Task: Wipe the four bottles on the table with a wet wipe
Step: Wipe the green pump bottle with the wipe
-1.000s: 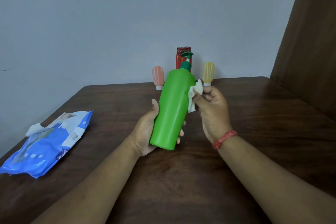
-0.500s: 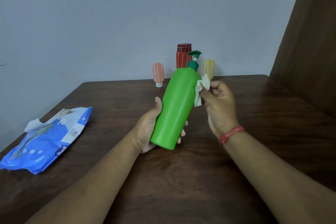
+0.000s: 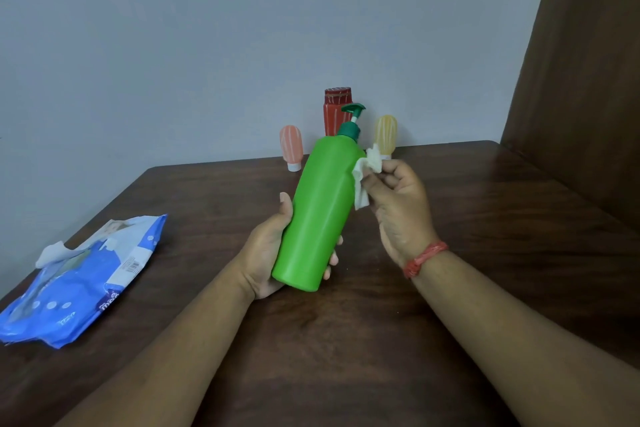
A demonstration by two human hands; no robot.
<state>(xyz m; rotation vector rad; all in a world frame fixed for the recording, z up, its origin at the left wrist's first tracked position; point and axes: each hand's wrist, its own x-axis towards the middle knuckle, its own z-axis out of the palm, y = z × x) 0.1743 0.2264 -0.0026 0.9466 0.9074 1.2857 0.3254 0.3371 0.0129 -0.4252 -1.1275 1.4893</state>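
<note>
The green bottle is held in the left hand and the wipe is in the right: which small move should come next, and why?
Probably drag the wet wipe down the side of the green bottle. The right hand pinches the wipe against the bottle's shoulder, just below the pump, while the left hand grips the lower body, tilted. The length below the wipe looks yet to be covered.

I have one head view, looking forward and down, close over the table (image 3: 450, 340); its far edge meets the wall (image 3: 207, 45), its left edge crosses the frame's lower left.
</note>
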